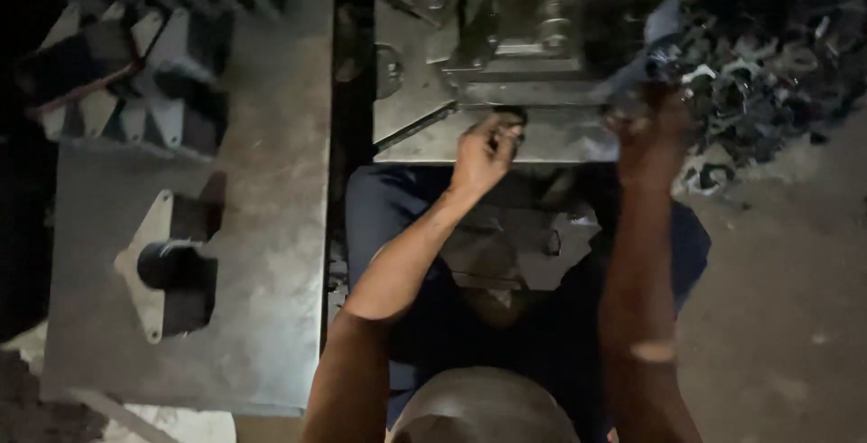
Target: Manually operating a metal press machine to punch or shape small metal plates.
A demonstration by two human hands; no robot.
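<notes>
Left hand (483, 152) fingers curled tight on small dark part at metal plate (424, 140) edge; right hand (652, 131) blurred, grip unclear.

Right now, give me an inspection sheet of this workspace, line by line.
Surface: grey metal plate under a machine, dim light.
Job's things: small dark part pinched at the plate's front edge.
Clutter: pile of dark scrap pieces at right.
Grippers: left hand on the small dark part; right hand at the plate's right corner, grip unclear.
Cables: nothing seen.
Surroundings: metal table at left carrying flanged brackets; concrete floor.
</notes>
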